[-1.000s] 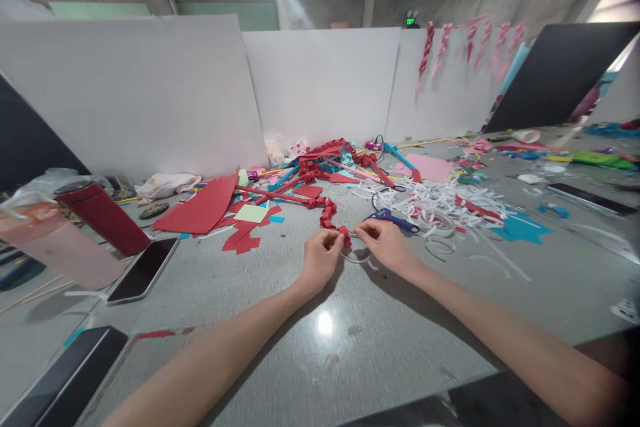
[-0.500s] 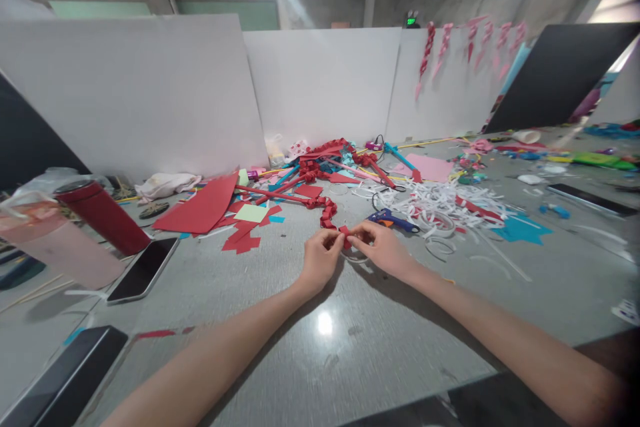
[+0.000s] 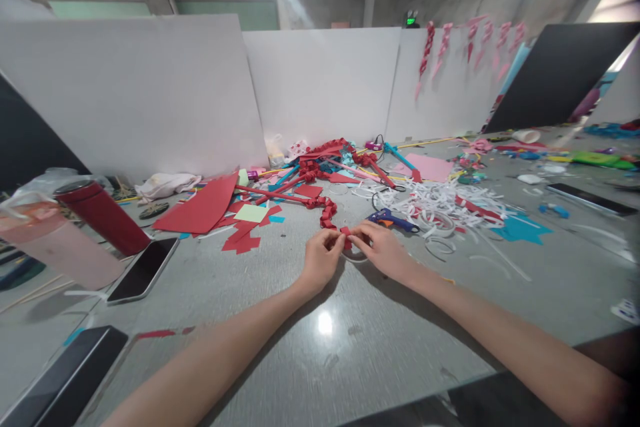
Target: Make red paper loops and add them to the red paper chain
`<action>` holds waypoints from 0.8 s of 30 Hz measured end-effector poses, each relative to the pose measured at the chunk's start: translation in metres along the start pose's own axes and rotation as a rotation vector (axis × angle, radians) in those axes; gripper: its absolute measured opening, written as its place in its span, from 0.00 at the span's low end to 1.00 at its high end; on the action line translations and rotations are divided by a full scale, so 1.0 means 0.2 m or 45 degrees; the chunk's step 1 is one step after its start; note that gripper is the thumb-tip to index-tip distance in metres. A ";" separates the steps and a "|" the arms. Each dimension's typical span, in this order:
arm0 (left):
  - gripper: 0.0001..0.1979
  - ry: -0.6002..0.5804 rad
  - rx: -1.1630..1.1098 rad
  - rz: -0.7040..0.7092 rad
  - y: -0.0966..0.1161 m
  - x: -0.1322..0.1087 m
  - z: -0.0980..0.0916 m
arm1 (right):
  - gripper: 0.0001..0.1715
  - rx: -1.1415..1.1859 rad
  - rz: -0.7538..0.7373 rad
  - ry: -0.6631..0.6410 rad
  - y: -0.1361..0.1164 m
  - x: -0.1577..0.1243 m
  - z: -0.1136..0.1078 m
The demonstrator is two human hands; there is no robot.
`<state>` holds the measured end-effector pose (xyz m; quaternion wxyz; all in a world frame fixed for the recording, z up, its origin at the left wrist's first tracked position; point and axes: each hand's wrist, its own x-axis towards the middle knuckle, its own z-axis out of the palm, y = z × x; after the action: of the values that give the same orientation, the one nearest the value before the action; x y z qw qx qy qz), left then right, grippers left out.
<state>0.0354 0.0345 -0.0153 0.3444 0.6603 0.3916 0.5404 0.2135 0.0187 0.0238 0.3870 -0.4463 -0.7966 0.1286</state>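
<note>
A folded red paper chain curls over the grey table toward me, and its near end sits between my fingertips. My left hand pinches that end from the left. From the right, my right hand closes thumb and finger on the same red paper. Just under the fingers lies a roll of tape, partly hidden by my hands. A blue glue gun rests right behind my right hand. The chain's far end meets a red stick.
White paper strips are heaped at the right, near a blue paper piece. Red paper sheets lie at the left. A phone, a red flask and a pink bottle stand or lie left. White panels close the back.
Both hands stay in nearly the same place, with the fingers shifting very slightly on the red paper end. Everything else looks the same.
</note>
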 end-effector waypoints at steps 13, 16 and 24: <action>0.14 -0.004 -0.038 -0.018 0.00 0.00 0.00 | 0.13 -0.239 -0.178 -0.020 0.03 -0.01 0.01; 0.14 -0.002 -0.061 -0.018 0.01 0.00 0.00 | 0.13 -0.266 -0.210 -0.010 0.03 -0.01 0.02; 0.13 0.090 -0.034 -0.079 0.03 0.01 0.00 | 0.14 -0.379 -0.333 0.030 0.01 0.05 -0.05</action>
<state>0.0360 0.0332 -0.0091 0.3559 0.6236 0.4166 0.5576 0.2193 0.0263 0.0347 0.3396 -0.3929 -0.8533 -0.0471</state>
